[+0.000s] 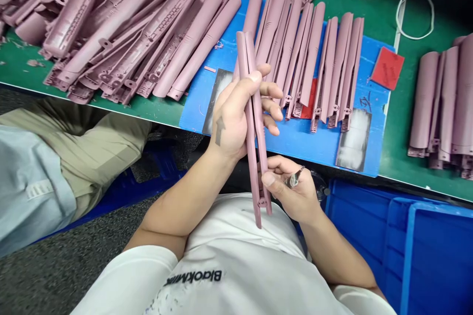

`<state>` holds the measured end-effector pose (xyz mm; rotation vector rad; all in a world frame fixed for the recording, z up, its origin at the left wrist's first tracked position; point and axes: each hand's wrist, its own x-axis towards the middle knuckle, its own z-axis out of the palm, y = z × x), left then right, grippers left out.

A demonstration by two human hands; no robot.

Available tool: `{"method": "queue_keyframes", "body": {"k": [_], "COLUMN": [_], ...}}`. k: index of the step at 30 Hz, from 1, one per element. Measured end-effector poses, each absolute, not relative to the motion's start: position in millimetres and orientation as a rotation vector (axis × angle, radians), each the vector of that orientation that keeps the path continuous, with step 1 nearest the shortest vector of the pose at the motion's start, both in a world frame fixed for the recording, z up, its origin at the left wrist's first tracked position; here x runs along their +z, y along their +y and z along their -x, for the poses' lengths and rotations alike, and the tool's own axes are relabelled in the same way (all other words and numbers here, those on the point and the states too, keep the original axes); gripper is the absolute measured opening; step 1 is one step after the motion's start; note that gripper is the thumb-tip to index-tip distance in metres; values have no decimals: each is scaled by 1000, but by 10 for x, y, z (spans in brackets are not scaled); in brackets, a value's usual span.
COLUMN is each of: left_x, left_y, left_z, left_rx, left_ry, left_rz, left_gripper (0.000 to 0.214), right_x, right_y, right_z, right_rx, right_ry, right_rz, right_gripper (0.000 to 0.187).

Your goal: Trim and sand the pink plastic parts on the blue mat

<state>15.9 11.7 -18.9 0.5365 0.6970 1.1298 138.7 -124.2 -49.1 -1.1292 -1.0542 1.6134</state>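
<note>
Upright in front of my chest is a pink hair straightener housing point(251, 128), two long shells joined near the lower end with a narrow gap between them. My left hand point(234, 113) is wrapped round its upper half, thumb on the front and fingers curled behind. At the lower end, the thumb of my right hand point(291, 189) presses against the right shell. A small shiny metal tool point(294, 177) is held in that same hand; its exact kind does not show. Behind my left hand, more pink housings point(284, 49) lie in a row on a blue board point(303, 140).
A large heap of loose pink shells point(121, 34) covers the left of the green table point(166, 117). More housings point(443, 103) stand at right, near a red card point(387, 68) and white cable point(417, 37). Blue crates point(436, 251) are below right; a seated person's leg point(96, 142) is left.
</note>
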Motion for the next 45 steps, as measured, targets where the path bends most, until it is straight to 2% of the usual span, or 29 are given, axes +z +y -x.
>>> {"method": "queue_keyframes", "body": {"k": [3, 5, 10, 13, 18, 25, 38, 45], "left_x": [-136, -100, -63, -54, -23, -24, -58, -19], "left_y": [104, 95, 78, 69, 60, 75, 147, 129], "left_z": [-142, -125, -95, -104, -134, -142, -173, -188], "left_rx": [1135, 1122, 1101, 1073, 1067, 1050, 1056, 1099], "left_ry": [808, 859, 847, 859, 889, 878, 880, 878], "left_rz": [-612, -636, -644, -616, -554, -572, -566, -572], "left_gripper": [15, 10, 8, 10, 7, 11, 21, 15], "right_x": [-481, -420, -157, -55, -64, -195, -248, -309], "right_y": [-1238, -1218, -1115, -1052, -964, -943, -1255, -1450], "right_z": [-1491, -1630, -1945, -1980, -1923, -1861, -1882, -1861], "right_rx": [1547, 1366, 568, 217, -74, -122, 64, 184], "right_ry": [-1182, -1370, -2059, -2326, -2412, -2360, -2440, -2422], "right_rz": [1239, 1379, 1499, 1427, 1362, 1343, 1246, 1200], "right_gripper": [39, 43, 23, 29, 35, 39, 39, 40]}}
